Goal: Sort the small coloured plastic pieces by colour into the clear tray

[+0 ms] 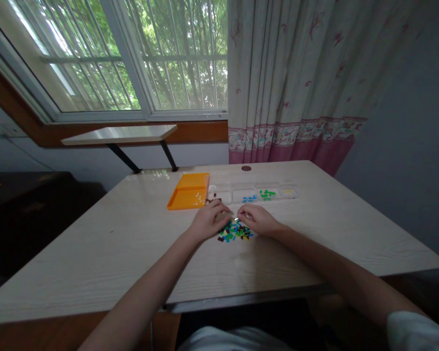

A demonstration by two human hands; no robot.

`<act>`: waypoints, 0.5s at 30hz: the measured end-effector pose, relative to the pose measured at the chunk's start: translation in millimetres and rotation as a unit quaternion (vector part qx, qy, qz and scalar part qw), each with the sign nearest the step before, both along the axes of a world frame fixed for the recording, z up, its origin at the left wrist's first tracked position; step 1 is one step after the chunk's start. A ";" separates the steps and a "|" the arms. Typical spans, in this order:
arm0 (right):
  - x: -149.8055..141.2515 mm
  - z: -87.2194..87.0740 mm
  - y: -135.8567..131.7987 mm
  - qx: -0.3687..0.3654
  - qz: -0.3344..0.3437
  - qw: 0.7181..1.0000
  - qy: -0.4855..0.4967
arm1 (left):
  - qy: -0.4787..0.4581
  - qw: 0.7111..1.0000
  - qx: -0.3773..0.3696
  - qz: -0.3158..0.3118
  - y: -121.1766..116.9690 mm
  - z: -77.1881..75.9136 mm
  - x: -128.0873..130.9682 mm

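Note:
A heap of small mixed building pieces (235, 231) in green, blue, brown and yellow lies on the table between my hands. My left hand (211, 219) rests at the heap's left edge, fingers apart and curving over it. On the far right side, my right hand (256, 218) has its fingers pinched together. A small white piece (236, 219) shows at those fingertips. Behind the hands stands a clear divided tray (243, 187), holding blue pieces (249, 199), green pieces (267, 194), a few yellow ones and brown ones, partly hidden by my left hand.
An orange tray (186, 189) with several white pieces (198, 199) sits left of the clear tray. A raised shelf (120, 135) on black legs stands at the table's back left. Behind the wooden table (131, 243) are a window and a curtain (278, 97).

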State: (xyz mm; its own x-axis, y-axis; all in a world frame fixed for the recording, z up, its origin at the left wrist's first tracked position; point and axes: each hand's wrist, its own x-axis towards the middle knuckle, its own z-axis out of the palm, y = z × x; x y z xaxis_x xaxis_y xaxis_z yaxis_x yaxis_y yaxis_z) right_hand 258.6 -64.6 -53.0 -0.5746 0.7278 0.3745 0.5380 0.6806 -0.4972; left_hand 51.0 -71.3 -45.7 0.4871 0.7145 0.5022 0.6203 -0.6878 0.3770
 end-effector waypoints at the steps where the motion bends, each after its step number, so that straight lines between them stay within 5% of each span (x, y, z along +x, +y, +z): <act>1: 0.0 0.0 0.1 -0.001 -0.001 1.000 0.004 | 0.012 1.000 0.002 -0.016 -2.6 0.4 2.4; 15: -1.8 -3.8 2.8 -0.027 -0.012 0.998 0.055 | 0.104 0.993 0.035 -0.037 -10.0 -2.0 10.1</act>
State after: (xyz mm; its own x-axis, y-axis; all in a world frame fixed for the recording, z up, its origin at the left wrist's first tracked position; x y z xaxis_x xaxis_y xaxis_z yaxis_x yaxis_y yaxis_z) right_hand 256.8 -61.8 -56.9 -0.5148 0.7615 0.3939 0.4940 0.6390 -0.5896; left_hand 61.1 -81.3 -47.7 0.6349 0.6401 0.4327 0.6265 -0.7543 0.1964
